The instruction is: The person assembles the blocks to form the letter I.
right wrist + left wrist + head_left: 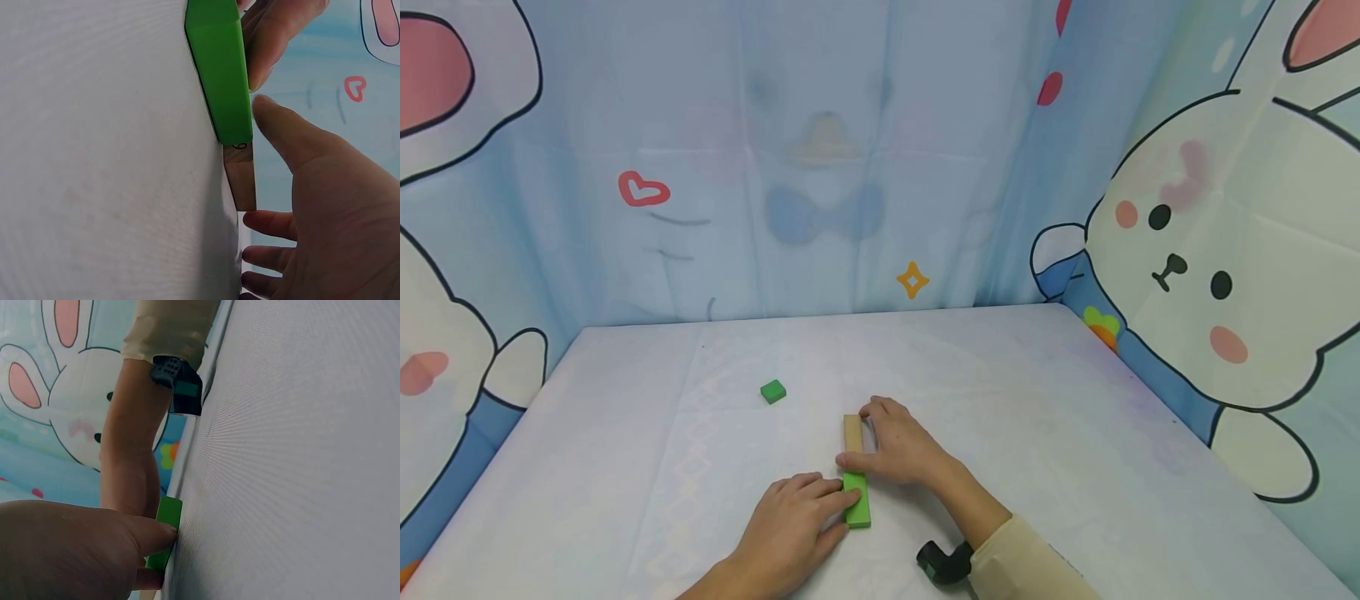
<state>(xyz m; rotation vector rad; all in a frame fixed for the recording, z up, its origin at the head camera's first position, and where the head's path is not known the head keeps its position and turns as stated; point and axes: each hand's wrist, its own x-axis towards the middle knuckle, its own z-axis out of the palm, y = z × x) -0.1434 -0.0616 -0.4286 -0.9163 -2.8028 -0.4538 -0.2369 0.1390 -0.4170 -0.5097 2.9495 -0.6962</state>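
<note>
Here's the head view, and both hands are at work on a pale table! The long green block lies right of the left hand, at the near end of a short line. The left hand has it pinched, one finger laid over the top and the thumb at the near end. Straight on from it, on the far side, comes the wooden block, the two end to end. The right hand spans that one from the right: fingers spread loosely, thumb across where the blocks meet, fingertips by the far end. Whether they press on it, I cannot tell. Farther off, to the left, sits a small green block, well apart. A dark device shows near, at the right arm's beige sleeve, and a blue rabbit-print curtain rises on the far side.

Over to the left wrist: a close look at that pinch, fingers on the green block, the right forearm beyond it with the device at the wrist.

And the right wrist view! Thumb and fingers stand wide apart about the wooden block, which carries a dark curved mark beside the green end.
</note>
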